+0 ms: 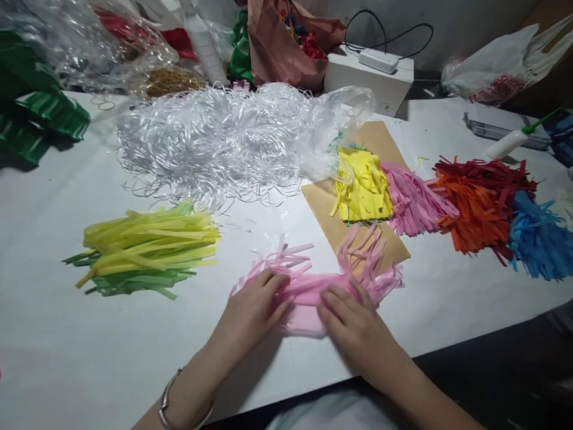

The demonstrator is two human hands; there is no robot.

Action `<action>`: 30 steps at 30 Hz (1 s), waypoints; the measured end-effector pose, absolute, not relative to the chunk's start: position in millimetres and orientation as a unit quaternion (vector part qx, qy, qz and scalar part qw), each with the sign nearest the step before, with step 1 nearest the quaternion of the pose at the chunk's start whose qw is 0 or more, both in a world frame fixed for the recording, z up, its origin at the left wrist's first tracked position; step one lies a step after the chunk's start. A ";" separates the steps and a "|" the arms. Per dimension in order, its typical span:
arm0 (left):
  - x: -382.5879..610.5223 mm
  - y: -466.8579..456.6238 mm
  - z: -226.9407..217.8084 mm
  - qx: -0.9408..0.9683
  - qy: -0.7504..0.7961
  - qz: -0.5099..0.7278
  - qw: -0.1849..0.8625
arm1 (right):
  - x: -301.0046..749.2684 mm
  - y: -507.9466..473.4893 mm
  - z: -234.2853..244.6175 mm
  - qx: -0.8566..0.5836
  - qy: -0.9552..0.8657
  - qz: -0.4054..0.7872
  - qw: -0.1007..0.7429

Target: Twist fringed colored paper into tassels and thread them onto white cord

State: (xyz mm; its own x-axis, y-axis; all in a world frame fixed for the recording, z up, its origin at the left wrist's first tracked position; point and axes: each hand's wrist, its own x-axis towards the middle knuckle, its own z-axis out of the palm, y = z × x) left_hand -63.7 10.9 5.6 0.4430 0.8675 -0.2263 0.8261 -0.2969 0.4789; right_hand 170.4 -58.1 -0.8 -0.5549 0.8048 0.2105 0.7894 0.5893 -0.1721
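Observation:
A pink fringed tissue-paper piece (308,285) lies on the white table (54,239) near its front edge, with cut strips fanning out at both ends. My left hand (255,310) presses its left part, fingers bent onto the paper. My right hand (353,322) rests on its right part, fingers laid over the pink middle band. Both hands seem to be gathering or rolling the paper; whether either grips it is unclear.
A bundle of yellow and green strips (147,248) lies to the left. A heap of clear plastic loops (215,137) sits behind. Yellow (364,185), pink (414,200), orange-red (481,203) and blue (539,239) fringed stacks lie right. A glue bottle (514,140), bags and a white box (371,77) stand at the back.

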 end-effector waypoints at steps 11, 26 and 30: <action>-51.5 14.6 10.7 0.811 0.539 -0.024 0.225 | 196.9 -94.6 -7.8 -0.539 -0.830 0.051 0.137; -46.6 13.2 12.3 0.786 0.559 -0.017 0.263 | 183.6 -69.3 34.3 -0.451 -0.823 0.076 0.337; -47.3 12.4 12.7 0.791 0.555 0.000 0.257 | 165.7 -49.6 24.8 -0.400 -0.886 0.042 0.231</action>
State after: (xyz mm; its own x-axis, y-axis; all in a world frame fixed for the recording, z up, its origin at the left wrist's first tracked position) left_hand -47.3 12.4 12.7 0.3832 0.8786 -0.2851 0.8785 -0.2514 0.4061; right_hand 165.7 -49.6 24.8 -0.5736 0.7276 0.3763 0.6889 0.6770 -0.2589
